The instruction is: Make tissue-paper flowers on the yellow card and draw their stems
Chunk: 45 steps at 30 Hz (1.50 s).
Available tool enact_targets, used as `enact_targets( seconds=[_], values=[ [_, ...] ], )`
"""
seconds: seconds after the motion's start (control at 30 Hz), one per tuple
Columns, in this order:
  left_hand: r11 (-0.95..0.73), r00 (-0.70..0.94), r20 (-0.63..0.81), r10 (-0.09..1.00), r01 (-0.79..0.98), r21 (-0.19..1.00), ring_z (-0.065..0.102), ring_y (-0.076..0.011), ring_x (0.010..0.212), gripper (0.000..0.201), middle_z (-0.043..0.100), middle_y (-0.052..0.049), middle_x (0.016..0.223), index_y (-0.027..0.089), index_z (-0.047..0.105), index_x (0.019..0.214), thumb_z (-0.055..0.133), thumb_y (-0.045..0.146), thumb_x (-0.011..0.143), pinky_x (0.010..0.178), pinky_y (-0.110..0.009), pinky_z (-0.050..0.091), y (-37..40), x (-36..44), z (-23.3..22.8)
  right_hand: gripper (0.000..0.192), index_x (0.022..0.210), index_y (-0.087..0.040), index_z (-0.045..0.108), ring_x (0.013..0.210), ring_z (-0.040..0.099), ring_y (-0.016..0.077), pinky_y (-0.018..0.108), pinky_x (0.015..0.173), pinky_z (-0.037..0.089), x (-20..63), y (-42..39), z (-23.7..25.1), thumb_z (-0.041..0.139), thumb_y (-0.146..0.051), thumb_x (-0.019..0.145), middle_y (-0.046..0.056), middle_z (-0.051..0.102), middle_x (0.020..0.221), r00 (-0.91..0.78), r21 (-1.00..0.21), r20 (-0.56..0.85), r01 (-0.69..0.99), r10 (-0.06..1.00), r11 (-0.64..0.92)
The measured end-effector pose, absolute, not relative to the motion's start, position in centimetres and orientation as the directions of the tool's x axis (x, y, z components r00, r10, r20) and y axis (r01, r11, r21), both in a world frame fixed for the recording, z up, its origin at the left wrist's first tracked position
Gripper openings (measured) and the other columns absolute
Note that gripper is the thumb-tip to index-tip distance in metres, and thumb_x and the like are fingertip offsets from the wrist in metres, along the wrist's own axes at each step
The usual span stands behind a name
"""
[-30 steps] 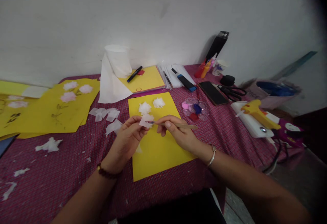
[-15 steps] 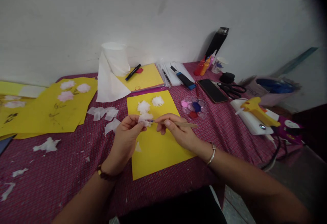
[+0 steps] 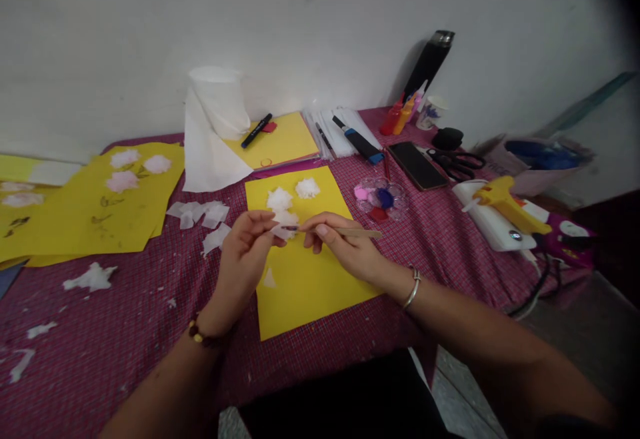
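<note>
Over a sheet of yellow paper [image 3: 315, 292], my left hand [image 3: 245, 249] pinches a small piece of white tissue paper [image 3: 281, 232]. My right hand [image 3: 347, 249] grips a thin paintbrush [image 3: 363, 233] with a pale wooden handle; its dark tip touches or almost touches the tissue. Fluffy white tissue flowers [image 3: 307, 188] lie on the upper part of the sheet, one partly behind my fingers. A tiny tissue scrap [image 3: 269, 277] rests lower on it. Left of the sheet are several cut tissue squares [image 3: 193, 212].
A clear palette [image 3: 398, 205] holds pink, blue and red paint. Beyond it lie a phone [image 3: 418, 165] and scissors [image 3: 457, 162]. A yellow glue gun [image 3: 515, 205] sits at the right. A tissue roll [image 3: 220, 102] stands at the back; yellow sheets with pink flowers [image 3: 123, 181] lie left.
The view has tilted down slightly, so the table appears higher. My left fingers have shifted on the tissue, which now looks flatter under the brush tip. Both holds are kept.
</note>
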<state>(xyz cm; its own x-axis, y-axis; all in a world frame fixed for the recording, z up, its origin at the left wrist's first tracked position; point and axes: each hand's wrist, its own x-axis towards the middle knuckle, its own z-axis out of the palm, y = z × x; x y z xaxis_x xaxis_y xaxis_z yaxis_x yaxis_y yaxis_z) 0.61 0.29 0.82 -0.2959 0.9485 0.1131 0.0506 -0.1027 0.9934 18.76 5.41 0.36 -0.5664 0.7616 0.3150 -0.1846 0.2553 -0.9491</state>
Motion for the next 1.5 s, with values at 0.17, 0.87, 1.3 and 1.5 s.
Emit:
enact_targets(
  seconds=[0.17, 0.87, 1.3, 1.5],
  values=[
    [-0.175, -0.263, 0.153, 0.953, -0.059, 0.983, 0.067, -0.0126, 0.068, 0.031, 0.07, 0.0, 0.085, 0.021, 0.053, 0.107, 0.063, 0.014, 0.079, 0.069, -0.027, 0.054, 0.5, -0.1, 1.8, 0.026, 0.099, -0.017, 0.065, 0.065, 0.06, 0.0082, 0.022, 0.061, 0.049, 18.7, 5.8, 0.7, 0.049, -0.038, 0.097, 0.001, 0.065, 0.078, -0.559, -0.948, 0.3, -0.263, 0.773, 0.178],
    [-0.225, -0.257, 0.264, 0.93, 0.171, 0.959, 0.063, -0.0127, 0.069, 0.01, 0.07, 0.0, 0.074, 0.02, 0.073, 0.083, 0.076, 0.022, 0.073, 0.069, -0.026, 0.05, -0.1, 0.7, 1.8, 0.034, 0.087, -0.016, 0.072, 0.046, 0.056, 0.0061, 0.019, 0.046, 0.045, 17.0, 6.2, 0.3, 0.067, -0.049, 0.08, 0.003, 0.073, 0.07, -0.499, -0.911, 0.091, -0.392, 0.862, -0.13],
    [-0.029, -0.149, 0.037, 0.988, 0.055, 0.998, 0.055, -0.0105, 0.054, 0.01, 0.062, 0.001, 0.058, 0.018, 0.069, 0.068, 0.076, 0.025, 0.067, 0.052, -0.022, 0.045, 2.6, 0.7, 5.2, 0.014, 0.087, -0.016, 0.07, 0.044, 0.053, 0.0034, 0.017, 0.045, 0.045, 17.2, 7.4, 0.9, 0.07, -0.03, 0.082, -0.002, 0.072, 0.074, -0.527, -0.752, -0.02, -0.552, 0.85, -0.36],
    [-0.262, 0.206, 0.182, 0.962, 0.491, 0.831, 0.065, -0.0162, 0.077, 0.029, 0.073, -0.004, 0.087, 0.023, 0.074, 0.103, 0.074, 0.025, 0.074, 0.071, -0.027, 0.051, 4.0, -0.2, 6.8, 0.031, 0.073, -0.016, 0.064, 0.04, 0.052, 0.0041, 0.016, 0.046, 0.046, 18.2, 8.7, 0.5, 0.05, -0.029, 0.097, -0.005, 0.065, 0.055, -0.585, -0.542, -0.248, -0.577, 0.772, -0.611]
  ],
)
